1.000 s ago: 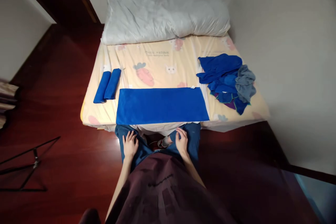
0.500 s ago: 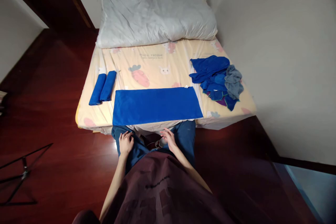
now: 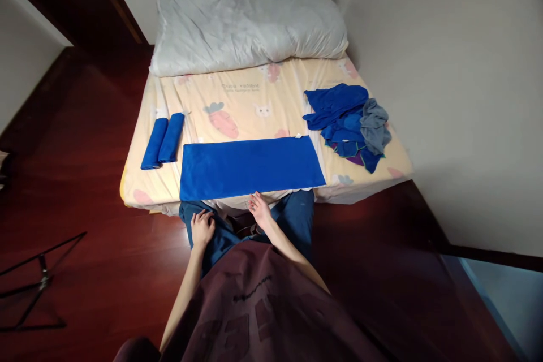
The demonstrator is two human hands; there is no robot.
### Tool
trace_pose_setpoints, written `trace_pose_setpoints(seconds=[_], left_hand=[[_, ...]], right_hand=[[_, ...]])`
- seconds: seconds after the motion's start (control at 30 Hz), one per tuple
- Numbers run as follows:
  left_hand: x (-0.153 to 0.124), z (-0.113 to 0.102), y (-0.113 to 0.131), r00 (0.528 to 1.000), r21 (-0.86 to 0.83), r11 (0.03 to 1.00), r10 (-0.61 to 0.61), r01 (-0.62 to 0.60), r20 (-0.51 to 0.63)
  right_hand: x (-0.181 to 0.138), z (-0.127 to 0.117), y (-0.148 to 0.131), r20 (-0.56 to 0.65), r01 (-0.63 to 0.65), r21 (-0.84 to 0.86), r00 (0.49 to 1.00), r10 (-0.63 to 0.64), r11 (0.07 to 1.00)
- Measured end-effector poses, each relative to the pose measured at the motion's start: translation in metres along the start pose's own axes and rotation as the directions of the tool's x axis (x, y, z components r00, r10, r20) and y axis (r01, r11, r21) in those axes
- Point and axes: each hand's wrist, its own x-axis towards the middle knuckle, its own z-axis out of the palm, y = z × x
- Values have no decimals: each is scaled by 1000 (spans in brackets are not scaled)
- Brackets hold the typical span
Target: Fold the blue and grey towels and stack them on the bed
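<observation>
A long blue towel (image 3: pixel 251 166) lies spread flat along the near edge of the bed (image 3: pixel 237 104). My right hand (image 3: pixel 259 210) reaches up to the towel's near edge with its fingers stretched out, holding nothing. My left hand (image 3: pixel 202 227) rests on my left thigh, fingers loosely curled and empty. Two rolled blue towels (image 3: pixel 163 139) lie side by side at the bed's left. A heap of blue and grey cloths (image 3: pixel 350 124) sits at the bed's right.
A rumpled white duvet (image 3: pixel 250 17) covers the head of the bed. A white wall runs along the right side. Dark red wooden floor surrounds the bed, with a black metal stand (image 3: pixel 29 288) at the left.
My right hand lifted off my right thigh and moved up and left to the towel's near edge. My left hand stayed on my thigh, its fingers curling a little.
</observation>
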Motion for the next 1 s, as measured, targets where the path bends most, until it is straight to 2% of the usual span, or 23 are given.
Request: trace_pose_setpoints(seconds=[0.2, 0.6, 0.73, 0.8, 0.87, 1.0], left_hand=[[1, 0, 2, 1000, 0, 1000, -3, 3, -9], [0, -2, 5, 1000, 40, 999, -20, 19, 21], [8, -9, 9, 993, -9, 1000, -12, 14, 115], [26, -17, 18, 985, -77, 997, 19, -6, 172], [56, -29, 34, 980, -124, 990, 87, -66, 178], [146, -54, 89, 956, -107, 968, 241, -226, 167]], right_hand=[[0, 9, 1, -108, -46, 135, 992, 60, 990], [12, 15, 4, -67, -111, 293, 988, 136, 950], [19, 16, 7, -74, -74, 286, 992, 99, 955], [21, 14, 10, -89, -54, 287, 993, 83, 957], [22, 11, 13, -96, -48, 292, 992, 79, 955], [23, 8, 16, -106, -65, 289, 989, 100, 955]])
